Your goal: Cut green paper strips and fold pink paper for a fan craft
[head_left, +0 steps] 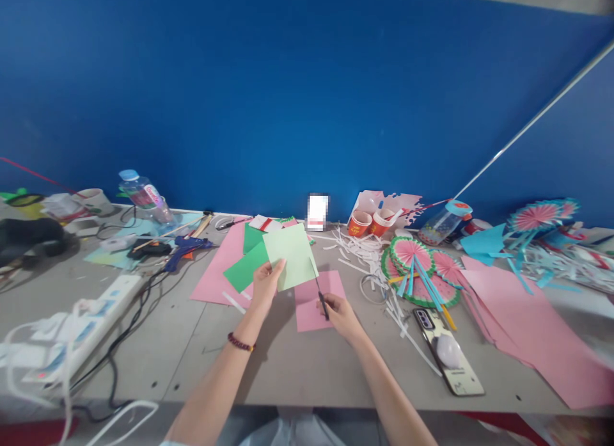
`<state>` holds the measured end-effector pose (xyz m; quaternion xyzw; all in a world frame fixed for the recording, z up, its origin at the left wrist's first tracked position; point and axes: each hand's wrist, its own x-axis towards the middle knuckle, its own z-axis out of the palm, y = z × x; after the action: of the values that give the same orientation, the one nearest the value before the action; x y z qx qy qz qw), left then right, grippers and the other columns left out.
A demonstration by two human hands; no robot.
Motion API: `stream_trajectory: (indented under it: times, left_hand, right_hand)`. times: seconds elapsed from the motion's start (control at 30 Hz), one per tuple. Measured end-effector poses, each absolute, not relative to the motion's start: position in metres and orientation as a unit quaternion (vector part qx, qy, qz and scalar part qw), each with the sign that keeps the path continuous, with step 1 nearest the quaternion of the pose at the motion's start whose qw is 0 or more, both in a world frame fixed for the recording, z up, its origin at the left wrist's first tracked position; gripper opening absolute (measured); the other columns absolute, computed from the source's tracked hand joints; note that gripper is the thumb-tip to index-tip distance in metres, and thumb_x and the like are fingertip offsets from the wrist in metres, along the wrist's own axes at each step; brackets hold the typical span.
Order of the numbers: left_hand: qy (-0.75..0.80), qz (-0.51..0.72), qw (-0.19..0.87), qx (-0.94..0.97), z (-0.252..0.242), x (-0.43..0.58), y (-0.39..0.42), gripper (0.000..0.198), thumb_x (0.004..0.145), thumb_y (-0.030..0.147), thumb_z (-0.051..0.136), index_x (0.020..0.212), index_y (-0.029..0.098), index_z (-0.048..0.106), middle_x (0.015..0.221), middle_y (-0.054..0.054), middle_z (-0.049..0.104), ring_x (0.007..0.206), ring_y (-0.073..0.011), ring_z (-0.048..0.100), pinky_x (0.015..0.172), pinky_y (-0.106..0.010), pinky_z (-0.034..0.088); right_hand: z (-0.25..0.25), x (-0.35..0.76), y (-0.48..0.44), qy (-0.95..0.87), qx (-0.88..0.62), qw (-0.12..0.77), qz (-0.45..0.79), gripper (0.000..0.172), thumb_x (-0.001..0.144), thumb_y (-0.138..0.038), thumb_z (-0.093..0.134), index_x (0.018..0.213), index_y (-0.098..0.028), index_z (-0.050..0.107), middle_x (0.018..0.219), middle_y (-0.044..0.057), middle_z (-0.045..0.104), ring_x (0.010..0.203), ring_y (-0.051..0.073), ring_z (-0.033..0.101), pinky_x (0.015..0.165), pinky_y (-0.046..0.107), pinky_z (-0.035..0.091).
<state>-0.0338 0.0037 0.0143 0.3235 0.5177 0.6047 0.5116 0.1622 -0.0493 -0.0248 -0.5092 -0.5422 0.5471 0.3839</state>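
Pinched in the left hand, light green paper is held above the table; the right hand grips scissors, their blades at the paper's right edge. Pink paper lies below. Beyond, red cups bear yellow lettering and a bottle a pink label, both too blurred to read.

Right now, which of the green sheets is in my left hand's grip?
The pale green sheet, held up in your left hand with the scissors at its right edge. The darker green sheets lie on the pink paper.
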Motion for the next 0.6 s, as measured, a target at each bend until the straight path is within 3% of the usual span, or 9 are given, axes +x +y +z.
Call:
stream_trajectory:
  times: [0.33,0.6]
  left_hand:
    - [0.538,0.592,0.503,0.328,0.0134,-0.0336,0.0034,0.041,0.061,0.047,0.077,0.083,0.014,0.072,0.072,-0.006,0.072,0.053,-0.0147,0.062,0.045,-0.022,0.044]
    - [0.527,0.598,0.505,0.331,0.0106,-0.0345,0.0053,0.042,0.060,0.048,0.077,0.083,0.014,0.073,0.076,-0.007,0.073,0.058,-0.0154,0.064,0.051,-0.023,0.048]
  right_hand:
    - [-0.0254,0.1623,-0.0494,-0.544,-0.512,0.381,0.545,0.042,0.074,-0.058,0.058,0.066,-0.017,0.050,0.061,-0.002,0.045,0.057,0.010,0.038,0.056,0.024,0.029]
    - [-0.0219,0.1614,-0.0502,-0.543,-0.515,0.384,0.541,0.045,0.072,-0.060,0.059,0.065,-0.017,0.051,0.059,-0.002,0.046,0.056,0.010,0.039,0.054,0.024,0.029]
